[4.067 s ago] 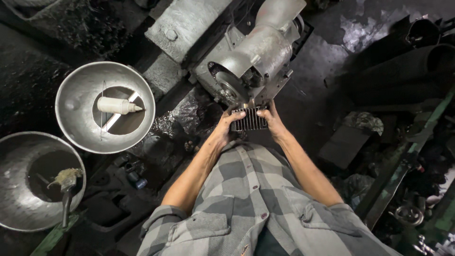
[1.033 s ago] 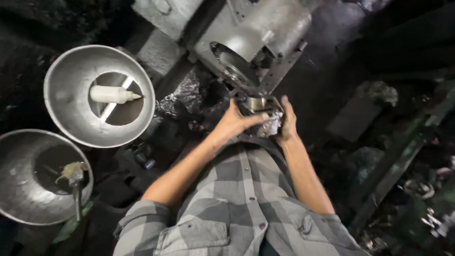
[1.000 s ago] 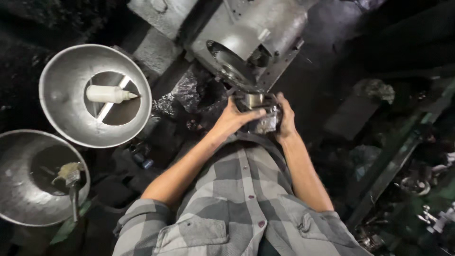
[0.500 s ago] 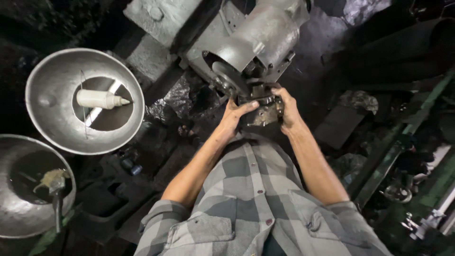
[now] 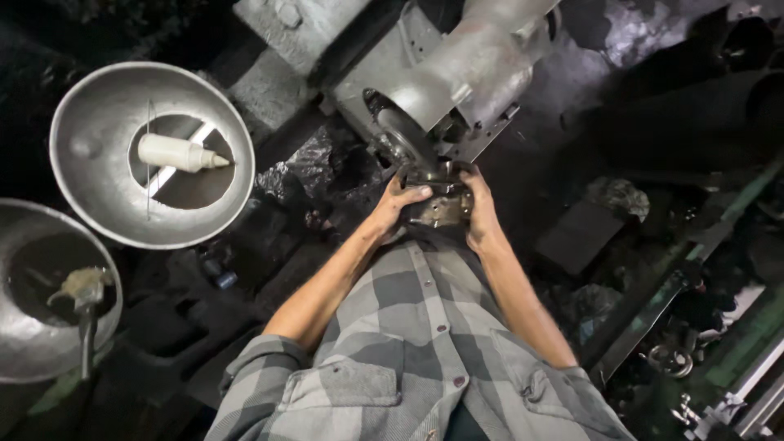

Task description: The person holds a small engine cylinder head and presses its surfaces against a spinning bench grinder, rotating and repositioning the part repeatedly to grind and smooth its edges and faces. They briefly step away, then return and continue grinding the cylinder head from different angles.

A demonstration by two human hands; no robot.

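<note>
My left hand (image 5: pixel 395 209) and my right hand (image 5: pixel 480 211) both grip a small greasy metal part (image 5: pixel 441 204), holding it right below the round open end of a grey metal machine (image 5: pixel 457 77). The left fingers curl over the part's top left edge, the right palm cups its right side. The part's underside is hidden by my hands. My arms come out of rolled-up grey checked sleeves.
A wide metal bowl (image 5: pixel 90 196) at left holds a white squeeze bottle (image 5: pixel 173 153). A second bowl (image 5: pixel 33 359) at lower left holds a brush (image 5: pixel 82 290) with a clump on it. Dark, oily scrap covers the floor; metal rails (image 5: pixel 678 278) lie at right.
Four seconds ago my hands held a ribbed grille-like piece lower down. Since then they have taken a chunkier part and raised it close under the machine's round opening.
</note>
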